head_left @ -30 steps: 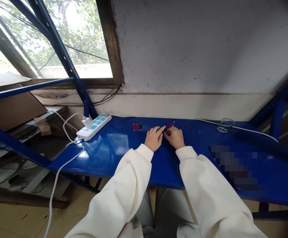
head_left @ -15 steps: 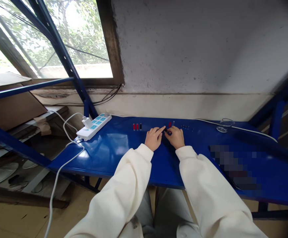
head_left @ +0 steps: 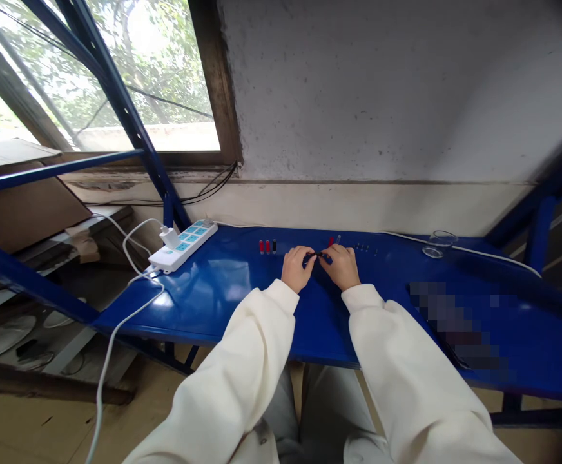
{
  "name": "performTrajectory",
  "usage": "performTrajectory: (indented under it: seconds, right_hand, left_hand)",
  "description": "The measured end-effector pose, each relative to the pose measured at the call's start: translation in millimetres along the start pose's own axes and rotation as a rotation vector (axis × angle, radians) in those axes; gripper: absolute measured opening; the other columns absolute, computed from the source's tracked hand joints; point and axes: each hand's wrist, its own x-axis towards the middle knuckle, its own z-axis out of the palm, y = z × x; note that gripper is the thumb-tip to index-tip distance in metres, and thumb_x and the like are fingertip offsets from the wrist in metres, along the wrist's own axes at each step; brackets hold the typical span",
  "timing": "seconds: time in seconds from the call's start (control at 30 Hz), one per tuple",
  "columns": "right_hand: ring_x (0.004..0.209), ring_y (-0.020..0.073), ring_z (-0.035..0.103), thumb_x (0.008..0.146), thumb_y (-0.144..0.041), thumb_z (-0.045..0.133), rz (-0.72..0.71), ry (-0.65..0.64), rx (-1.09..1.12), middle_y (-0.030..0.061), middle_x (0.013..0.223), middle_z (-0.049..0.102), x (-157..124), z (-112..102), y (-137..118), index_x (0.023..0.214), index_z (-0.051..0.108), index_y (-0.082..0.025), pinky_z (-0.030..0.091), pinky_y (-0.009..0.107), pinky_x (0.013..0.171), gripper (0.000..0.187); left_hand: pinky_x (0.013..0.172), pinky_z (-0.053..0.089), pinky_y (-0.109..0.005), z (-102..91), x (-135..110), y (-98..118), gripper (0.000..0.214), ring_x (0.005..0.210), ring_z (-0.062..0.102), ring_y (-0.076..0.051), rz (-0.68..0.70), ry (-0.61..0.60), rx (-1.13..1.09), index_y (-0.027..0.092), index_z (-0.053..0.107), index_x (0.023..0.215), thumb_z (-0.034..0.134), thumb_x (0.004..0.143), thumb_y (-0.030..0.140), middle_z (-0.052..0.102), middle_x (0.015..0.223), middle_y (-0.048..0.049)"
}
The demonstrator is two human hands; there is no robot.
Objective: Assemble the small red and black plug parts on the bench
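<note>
Both my hands rest on the blue metal bench (head_left: 223, 296) near its back edge. My left hand (head_left: 296, 267) and my right hand (head_left: 341, 265) are curled, fingertips pinched together on a small dark part (head_left: 316, 256) held between them. Just left of my hands stand three tiny plugs, two red and one black (head_left: 267, 247). Behind my right hand sits another small red piece (head_left: 331, 241), and a row of little dark parts (head_left: 362, 247) lies further right.
A white power strip with blue sockets (head_left: 182, 245) lies at the bench's left rear, its white cable (head_left: 116, 335) hanging off the front. A small clear glass dish (head_left: 438, 243) stands at the right rear. A window and blue frame bars are at left.
My left fingers, stretched out before, have curled in and now pinch the small dark part together with my right hand. Both hands shifted slightly toward each other.
</note>
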Motion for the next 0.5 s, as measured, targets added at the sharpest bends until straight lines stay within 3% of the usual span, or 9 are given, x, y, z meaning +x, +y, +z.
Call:
performTrajectory:
  seconds: [0.17, 0.5]
  right_hand:
    - [0.077, 0.0172, 0.05, 0.079, -0.021, 0.048, -0.088, -0.007, -0.06, 0.0058, 0.078, 0.059, -0.6, 1.5, 0.4, 0.081, 0.062, -0.015, 0.024, 0.03, 0.069, 0.015]
    - [0.074, 0.0169, 0.049, 0.079, -0.022, 0.048, -0.109, -0.072, -0.091, 0.0064, 0.078, 0.058, -2.0, 3.9, -0.5, 0.08, 0.062, -0.014, 0.023, 0.031, 0.069, 0.017]
  left_hand:
    - [0.076, 0.04, -0.031, 1.5, -1.0, -0.3, 0.01, 0.085, 0.054, -0.016, -0.013, -0.032, 0.009, 0.019, 0.055, 0.088, 0.048, 0.081, 0.024, 0.06, 0.089, -0.0034]
    - [0.073, 0.037, -0.029, -1.4, -1.0, 5.1, 0.011, 0.086, 0.053, -0.016, -0.03, -0.1, 0.117, 0.019, 0.054, 0.089, 0.047, 0.081, 0.023, 0.06, 0.09, -0.0021]
